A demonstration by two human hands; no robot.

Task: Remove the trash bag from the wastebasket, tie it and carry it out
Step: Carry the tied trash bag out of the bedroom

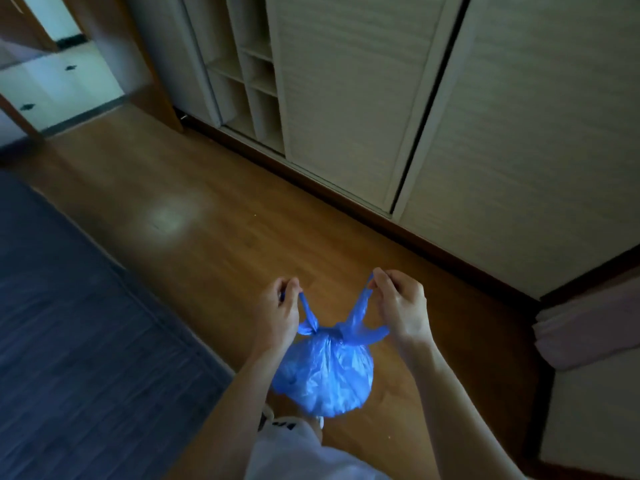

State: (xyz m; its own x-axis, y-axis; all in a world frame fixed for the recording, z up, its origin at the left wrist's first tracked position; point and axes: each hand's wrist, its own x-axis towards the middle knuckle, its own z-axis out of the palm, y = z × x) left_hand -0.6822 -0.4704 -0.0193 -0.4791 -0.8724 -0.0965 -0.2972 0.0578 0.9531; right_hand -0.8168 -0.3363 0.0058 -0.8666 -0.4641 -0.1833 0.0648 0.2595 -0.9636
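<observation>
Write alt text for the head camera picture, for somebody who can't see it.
Two bare hands hold a small blue trash bag in the air over a wooden floor, the left hand and right hand each pulling one twisted end of its knotted top outward. Pale sliding wardrobe doors run along the right, and a dark rug lies to the left.

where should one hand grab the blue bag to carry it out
Grip the blue trash bag at the knotted neck, coming from above. The left hand and right hand each hold one tail, pulled apart, and the full body hangs below the knot, so a grip there should carry the weight.
</observation>
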